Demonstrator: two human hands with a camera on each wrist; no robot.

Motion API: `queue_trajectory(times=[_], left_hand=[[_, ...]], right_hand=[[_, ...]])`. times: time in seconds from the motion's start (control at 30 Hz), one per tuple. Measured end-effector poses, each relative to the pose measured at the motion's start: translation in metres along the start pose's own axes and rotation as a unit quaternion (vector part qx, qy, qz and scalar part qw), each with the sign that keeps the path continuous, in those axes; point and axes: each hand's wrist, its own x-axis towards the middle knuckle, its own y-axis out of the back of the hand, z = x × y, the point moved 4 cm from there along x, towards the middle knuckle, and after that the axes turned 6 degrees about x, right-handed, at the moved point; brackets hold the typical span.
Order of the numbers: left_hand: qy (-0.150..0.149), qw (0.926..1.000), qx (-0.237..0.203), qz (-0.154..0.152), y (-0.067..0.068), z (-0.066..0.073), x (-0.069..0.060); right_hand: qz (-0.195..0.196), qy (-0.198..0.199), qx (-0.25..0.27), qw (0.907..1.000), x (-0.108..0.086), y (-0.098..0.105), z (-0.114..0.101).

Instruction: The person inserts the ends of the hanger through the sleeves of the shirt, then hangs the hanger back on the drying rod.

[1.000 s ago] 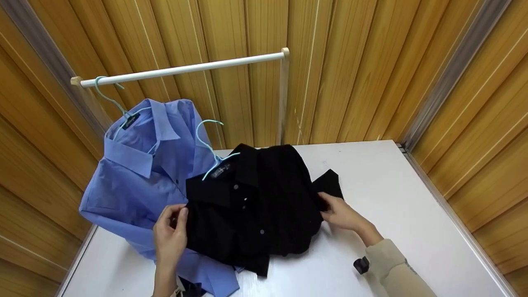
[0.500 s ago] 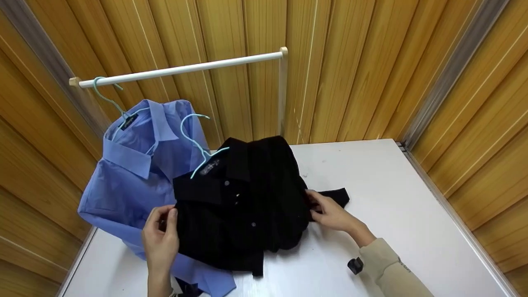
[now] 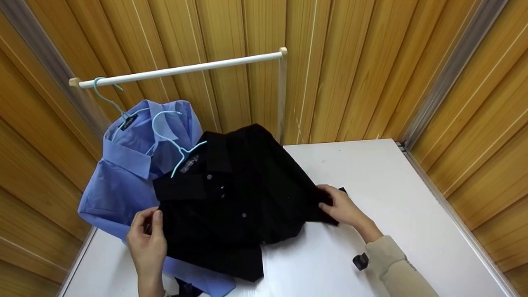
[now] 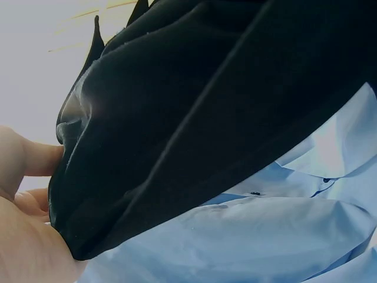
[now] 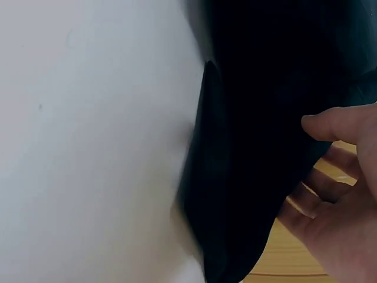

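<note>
A black button-up shirt (image 3: 268,177) on a light-blue hanger (image 3: 180,147) is held up over the white table, its collar to the left. My left hand (image 3: 146,241) pinches the shirt's left side, thumb and fingers meeting on the cloth. In the left wrist view the dark fabric (image 4: 159,118) hangs folded from that hand. On the other side my right hand (image 3: 344,208) holds the sleeve, with the thumb on top and the fingers under it in the right wrist view. The hanger's hook overlaps the blue shirt (image 3: 109,194) in the head view.
The blue shirt hangs behind on its own hanger (image 3: 108,99), hooked at the left end of a white rail (image 3: 185,71). A post (image 3: 283,99) carries the rail's right end. The white table (image 3: 371,165) meets wood-panelled walls (image 3: 338,74).
The black shirt and its hanger have moved left, in front of the blue shirt. My left hand went left with it. My right hand has shifted outward along the sleeve, which is now stretched out to the right.
</note>
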Motion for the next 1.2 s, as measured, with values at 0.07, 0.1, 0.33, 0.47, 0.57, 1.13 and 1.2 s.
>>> queue_trajectory(times=[0.07, 0.1, 0.33, 0.47, 0.57, 1.13, 1.2], left_hand=[[0.012, 0.9999, 0.004, 0.004, 0.001, 0.000, 0.000], [0.018, 0.9998, 0.005, 0.005, 0.002, 0.001, 0.000], [0.027, 0.9993, -0.001, 0.026, 0.007, 0.003, 0.001], [0.036, 0.9986, -0.006, 0.039, 0.008, 0.002, 0.001], [0.049, 0.9975, -0.007, 0.051, 0.009, 0.002, 0.001], [0.086, 0.9908, -0.022, 0.102, 0.020, 0.006, 0.006], [0.092, 0.9893, -0.030, 0.109, 0.022, 0.005, 0.008]], right_hand=[[0.002, -0.020, -0.007, 0.9998, -0.002, 0.003, 0.006], [0.002, -0.030, -0.012, 0.9995, -0.003, 0.004, 0.009], [0.022, -0.087, -0.044, 0.9950, -0.008, 0.009, 0.023], [0.026, -0.102, -0.049, 0.9932, -0.010, 0.008, 0.026], [0.025, -0.104, -0.047, 0.9932, -0.009, 0.006, 0.026], [0.010, -0.108, -0.037, 0.9934, -0.013, 0.001, 0.028], [0.001, -0.104, -0.027, 0.9942, -0.013, 0.000, 0.028]])
